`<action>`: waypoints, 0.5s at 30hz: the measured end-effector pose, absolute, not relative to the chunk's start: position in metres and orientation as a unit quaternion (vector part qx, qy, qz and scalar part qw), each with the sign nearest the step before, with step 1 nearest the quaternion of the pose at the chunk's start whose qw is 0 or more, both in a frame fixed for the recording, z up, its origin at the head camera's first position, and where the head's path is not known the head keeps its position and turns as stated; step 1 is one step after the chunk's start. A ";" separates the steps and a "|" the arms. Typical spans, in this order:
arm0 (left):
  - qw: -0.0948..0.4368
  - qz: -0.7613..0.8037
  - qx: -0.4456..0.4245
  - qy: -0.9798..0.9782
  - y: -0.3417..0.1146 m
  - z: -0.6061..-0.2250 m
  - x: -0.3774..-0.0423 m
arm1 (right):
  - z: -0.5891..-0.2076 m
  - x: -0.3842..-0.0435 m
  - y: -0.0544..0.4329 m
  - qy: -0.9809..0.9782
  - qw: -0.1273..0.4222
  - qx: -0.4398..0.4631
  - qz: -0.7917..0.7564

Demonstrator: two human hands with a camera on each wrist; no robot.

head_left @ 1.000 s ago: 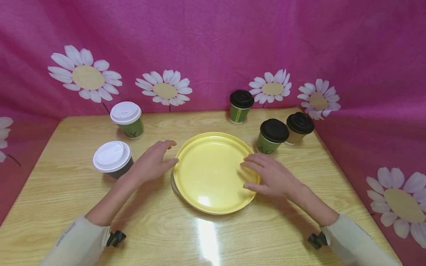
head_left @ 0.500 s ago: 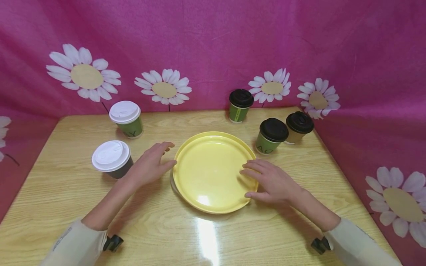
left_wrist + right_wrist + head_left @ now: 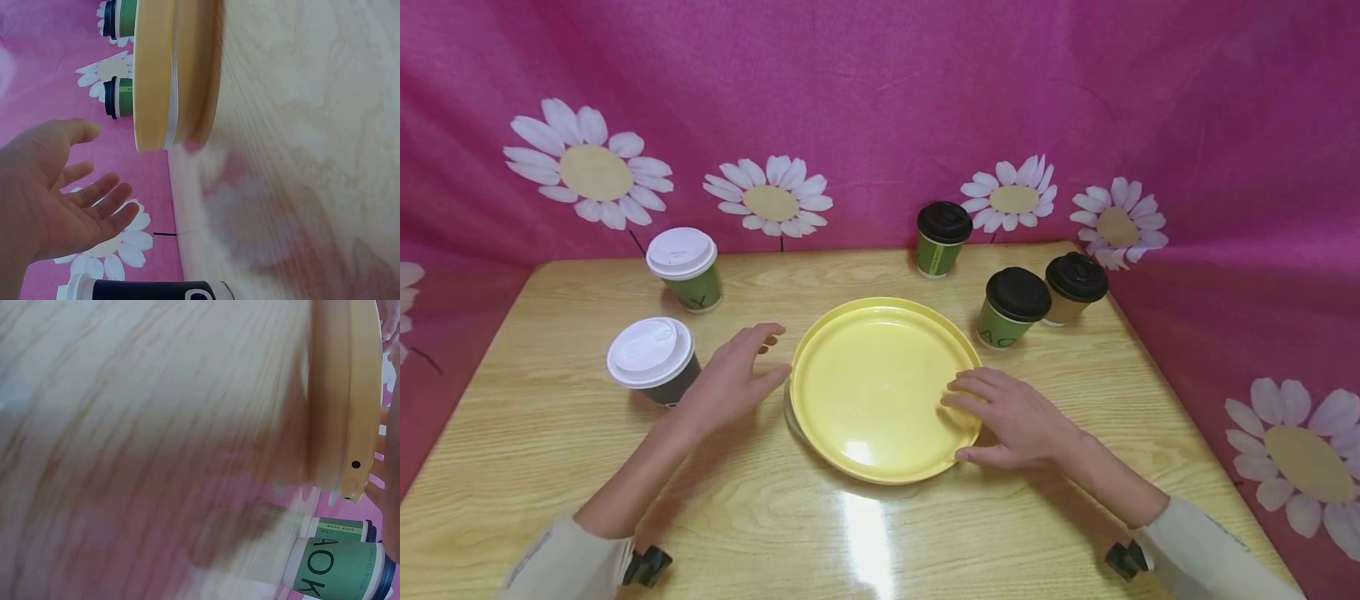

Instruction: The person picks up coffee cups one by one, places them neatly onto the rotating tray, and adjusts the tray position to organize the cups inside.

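Note:
A round yellow tray (image 3: 883,392) with a raised rim lies mid-table; the left wrist view shows a second layer beneath its edge. My left hand (image 3: 730,375) is just left of the tray, fingers loosely bent, palm seen with nothing in it in the left wrist view. My right hand (image 3: 1018,417) reaches over the tray's right edge, fingers spread above the yellow surface and thumb near the rim. A dark cup with a white lid (image 3: 652,358) stands close beside my left forearm. Behind my right hand is a green cup with a black lid (image 3: 1013,308).
Another white-lidded green cup (image 3: 685,271) stands at the back left. At the back right are a black-lidded green cup (image 3: 942,240) and a brown cup with a black lid (image 3: 1075,287). A pink daisy-print cloth (image 3: 865,108) borders the wooden table (image 3: 760,533).
My left hand has drawn slightly left and toward me, away from the tray's rim. My right hand has slid a little toward me along the right edge. Tray and cups look unmoved.

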State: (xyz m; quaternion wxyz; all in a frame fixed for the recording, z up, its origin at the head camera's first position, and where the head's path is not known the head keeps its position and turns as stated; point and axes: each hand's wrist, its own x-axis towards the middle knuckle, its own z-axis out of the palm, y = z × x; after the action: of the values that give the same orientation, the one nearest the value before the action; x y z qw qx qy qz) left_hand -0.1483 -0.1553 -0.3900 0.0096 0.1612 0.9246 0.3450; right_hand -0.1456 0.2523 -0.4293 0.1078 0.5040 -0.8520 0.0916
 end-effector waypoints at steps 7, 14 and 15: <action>-0.011 0.362 0.158 0.919 -0.156 -0.393 -0.140 | -0.433 -0.146 0.252 -0.840 0.109 0.523 0.098; -0.055 0.389 0.160 0.906 -0.157 -0.395 -0.130 | -0.437 -0.145 0.250 -0.841 0.106 0.524 0.085; -0.063 0.391 0.160 0.904 -0.158 -0.395 -0.129 | -0.437 -0.145 0.250 -0.842 0.105 0.523 0.084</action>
State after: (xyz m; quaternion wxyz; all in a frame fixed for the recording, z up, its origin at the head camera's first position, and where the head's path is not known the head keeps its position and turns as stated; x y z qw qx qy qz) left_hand -0.1293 -0.1577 -0.3950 -0.0626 0.1598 0.9040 0.3915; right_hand -0.1451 0.2503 -0.4371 0.1050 0.5227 -0.8419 0.0838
